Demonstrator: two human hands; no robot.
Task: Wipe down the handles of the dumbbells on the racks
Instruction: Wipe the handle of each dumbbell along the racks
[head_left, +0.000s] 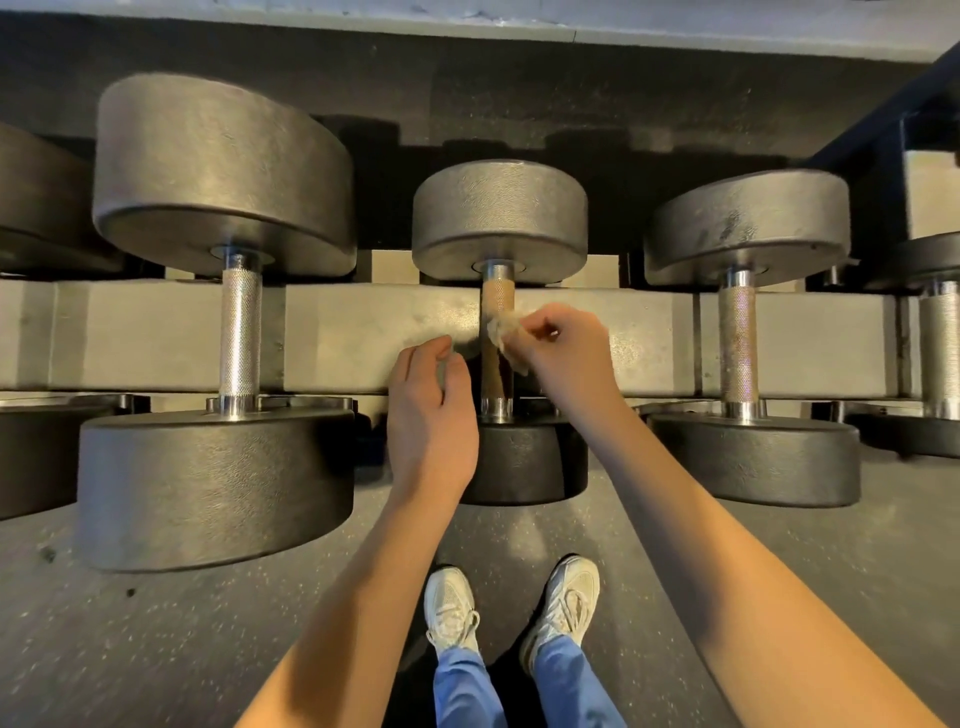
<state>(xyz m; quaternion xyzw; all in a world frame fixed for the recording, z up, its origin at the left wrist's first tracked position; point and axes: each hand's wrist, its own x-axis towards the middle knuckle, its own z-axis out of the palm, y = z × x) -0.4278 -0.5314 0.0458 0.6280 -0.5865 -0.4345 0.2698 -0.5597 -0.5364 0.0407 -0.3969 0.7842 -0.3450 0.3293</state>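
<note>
A row of dumbbells is laid across a grey rack rail (363, 332) that runs from left to right through the middle of the frame. The middle dumbbell (498, 208), the smallest of the three fully seen, is placed at the centre of the frame. Its far head is shown above the rail, and its near head below the rail is partly covered by a forearm. Its handle (497, 299) stands vertical in the picture and is tinted brownish.

A small crumpled wipe (501, 335) is pressed against the right side of that handle, about halfway along it. The wipe is pinched by the right hand (563, 348), which is held just right of the handle. The thumb and fingertips are closed together on the wipe and the remaining fingers are tucked in.

The left hand (431, 410) is held just left of the same handle, beside its lower half. Its fingers are loosely curled with the thumb close to them, and nothing is seen held in it. Whether it touches the rail or the handle cannot be told.

A larger dumbbell (223, 171) is seen in the left of the frame, with a bright knurled bar (240, 332). A mid-sized dumbbell (748, 223) is seen at the right, its grip (737, 343) tinged reddish. Further dumbbells are cut off at both edges.

At the bottom centre, two pale shoes (449, 608) and blue trouser legs (462, 686) are seen on a dark speckled floor (156, 649).
</note>
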